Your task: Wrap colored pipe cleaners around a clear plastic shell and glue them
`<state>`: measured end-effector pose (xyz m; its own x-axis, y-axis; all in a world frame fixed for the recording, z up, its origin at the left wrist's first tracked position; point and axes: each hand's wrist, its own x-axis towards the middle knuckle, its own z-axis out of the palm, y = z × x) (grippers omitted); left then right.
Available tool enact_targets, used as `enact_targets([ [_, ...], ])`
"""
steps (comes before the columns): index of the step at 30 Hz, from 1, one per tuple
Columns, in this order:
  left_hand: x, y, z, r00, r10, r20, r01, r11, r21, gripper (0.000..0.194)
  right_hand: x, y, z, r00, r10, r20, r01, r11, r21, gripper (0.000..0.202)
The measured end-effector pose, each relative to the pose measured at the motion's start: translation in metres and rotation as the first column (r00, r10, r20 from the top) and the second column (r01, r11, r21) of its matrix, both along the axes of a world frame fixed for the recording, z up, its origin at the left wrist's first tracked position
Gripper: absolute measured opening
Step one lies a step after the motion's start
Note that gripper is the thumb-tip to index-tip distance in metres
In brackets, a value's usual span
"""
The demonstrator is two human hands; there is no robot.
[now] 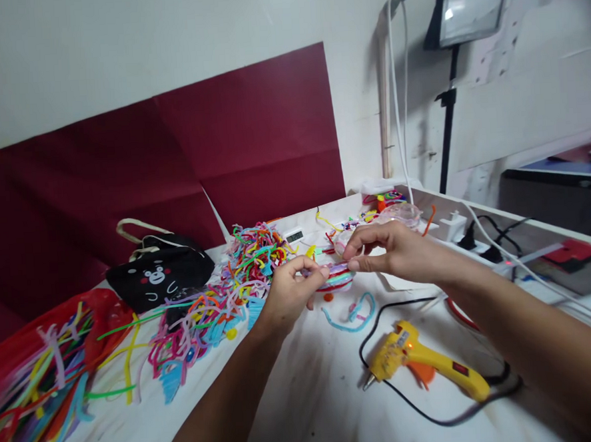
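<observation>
Far left, red bag (97, 320) spilling pipe cleaners (47, 373); loose ends poke out over the tabletop, so a sleeve or arm sweeping there could drag them. Next, black pouch (161, 272) with a cartoon face, sitting behind and against the tangled pile (208, 313); pulling one strand may bring neighbours along, since they look interlocked. Centre: left hand (295, 286), thumb and fingers pinched on the left edge of the striped piece (336, 282), which sits between both hands, over the table. Right hand (390, 250) at its right end, thumb and forefinger tips close together; cannot tell if anything is clamped between them, blurry. Uneven pull from the two sides could bend or loosen the stripes. Blue curl (352, 325) lies just below, easy to brush aside. Right: yellow glue gun (409, 357) on its side, orange glow on body, nozzle facing the near left; if powered, tip could burn a straying wrist. Black cord (366, 333) loops around it; right forearm snagging that could yank the gun.
</observation>
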<state>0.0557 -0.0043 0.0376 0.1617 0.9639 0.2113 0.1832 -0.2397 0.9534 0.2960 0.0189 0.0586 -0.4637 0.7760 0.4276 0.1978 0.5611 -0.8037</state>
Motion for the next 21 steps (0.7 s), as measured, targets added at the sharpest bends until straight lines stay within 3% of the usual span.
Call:
enact_targets([
  [8, 0.002, -0.005, 0.004, 0.997, 0.075, -0.023, -0.075, 0.997, 0.012, 0.036, 0.003, -0.005, 0.0, 0.994, -0.045, 0.103, 0.02, 0.972, 0.233, 0.015],
  [14, 0.001, -0.008, 0.007, 0.99, 0.131, -0.052, -0.128, 0.99, 0.055, 0.036, 0.001, -0.008, -0.001, 0.976, -0.141, 0.168, 0.053, 0.895, 0.442, 0.024],
  [21, 0.004, -0.012, 0.009, 0.985, 0.174, -0.023, -0.17, 0.979, 0.108, 0.039, -0.005, -0.011, -0.009, 0.95, -0.263, 0.17, 0.131, 0.825, 0.549, 0.02],
])
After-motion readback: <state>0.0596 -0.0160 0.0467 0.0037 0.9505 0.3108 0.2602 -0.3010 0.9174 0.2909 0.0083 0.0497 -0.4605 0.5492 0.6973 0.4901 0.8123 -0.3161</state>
